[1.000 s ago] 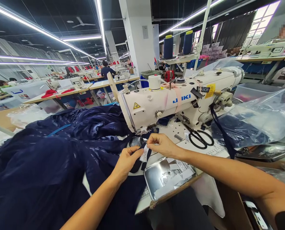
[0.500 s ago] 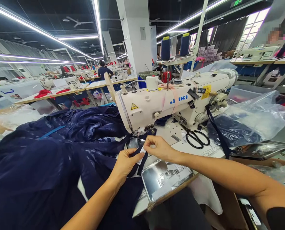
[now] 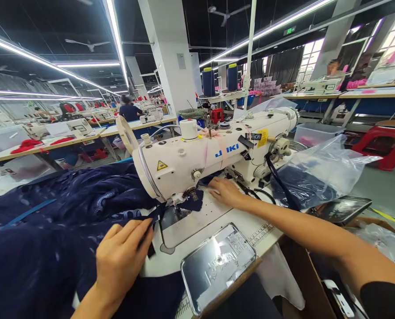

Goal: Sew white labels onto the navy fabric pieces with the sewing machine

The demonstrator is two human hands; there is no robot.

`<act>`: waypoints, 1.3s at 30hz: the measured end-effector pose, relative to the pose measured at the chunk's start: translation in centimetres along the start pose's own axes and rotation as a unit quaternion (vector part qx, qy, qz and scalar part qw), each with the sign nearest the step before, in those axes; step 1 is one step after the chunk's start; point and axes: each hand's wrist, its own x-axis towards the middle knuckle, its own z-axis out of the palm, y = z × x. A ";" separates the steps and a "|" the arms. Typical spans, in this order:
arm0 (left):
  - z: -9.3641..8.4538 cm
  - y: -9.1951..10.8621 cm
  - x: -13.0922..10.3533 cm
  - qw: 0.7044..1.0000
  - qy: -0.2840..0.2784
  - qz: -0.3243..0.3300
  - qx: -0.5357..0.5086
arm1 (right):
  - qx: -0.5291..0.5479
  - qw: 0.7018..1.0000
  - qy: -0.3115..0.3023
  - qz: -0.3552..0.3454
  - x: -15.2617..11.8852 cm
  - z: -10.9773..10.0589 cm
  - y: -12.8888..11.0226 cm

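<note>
My left hand (image 3: pixel 124 252) is closed on a narrow navy fabric strip (image 3: pixel 156 212) left of the needle. The strip runs to the presser foot area of the white sewing machine (image 3: pixel 180 166). A navy fabric piece (image 3: pixel 195 201) lies beside the needle area. Under the machine arm, my right hand (image 3: pixel 226 192) reaches over the bed with fingers stretched out, close to dark fabric (image 3: pixel 211 178). The black scissors (image 3: pixel 266 194) show only partly behind my right arm. A heap of navy fabric (image 3: pixel 58 235) spreads to the left.
A metal tray (image 3: pixel 197 270) with small labels sits at the table's front edge. To the right are a clear plastic bag (image 3: pixel 320 170) and a dark tray (image 3: pixel 342 208). Two navy thread cones (image 3: pixel 208 83) stand behind the machine. Other people sit farther back.
My hands have parted: the left moved left with the navy strip, the right went under the machine arm. The white label between my fingers is no longer visible. The view has shifted right.
</note>
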 end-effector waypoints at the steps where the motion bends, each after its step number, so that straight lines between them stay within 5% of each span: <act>1: 0.5 -0.1 0.4 0.991 0.018 0.111 0.077 | -0.062 0.998 0.000 -0.004 0.7 0.0 0.9; 3: 2.2 -0.1 0.9 0.944 -0.007 0.285 0.167 | -0.152 0.988 -0.007 -0.027 1.7 0.1 1.9; 6: 5.4 0.1 0.6 0.898 -0.096 0.363 0.229 | -0.200 0.978 -0.022 -0.060 2.2 0.0 2.1; 11: 7.2 -0.6 -1.0 0.880 -0.163 0.360 0.263 | -0.052 0.997 0.047 -0.011 0.2 -0.2 1.5; 15: 6.8 -0.7 -1.4 0.872 -0.174 0.363 0.277 | 0.127 0.991 -0.025 0.023 -1.8 1.0 0.7; 17: 6.7 -0.5 -1.6 0.873 -0.173 0.358 0.283 | 0.096 0.995 -0.029 0.002 -2.4 1.6 0.4; 24: 6.6 -0.3 -2.1 0.886 -0.156 0.334 0.280 | 0.049 0.955 -0.076 -0.283 -3.4 1.4 1.5; 39: 6.6 -0.4 -2.0 0.889 -0.168 0.312 0.291 | -0.190 0.894 -0.060 -0.401 -2.1 0.6 -0.3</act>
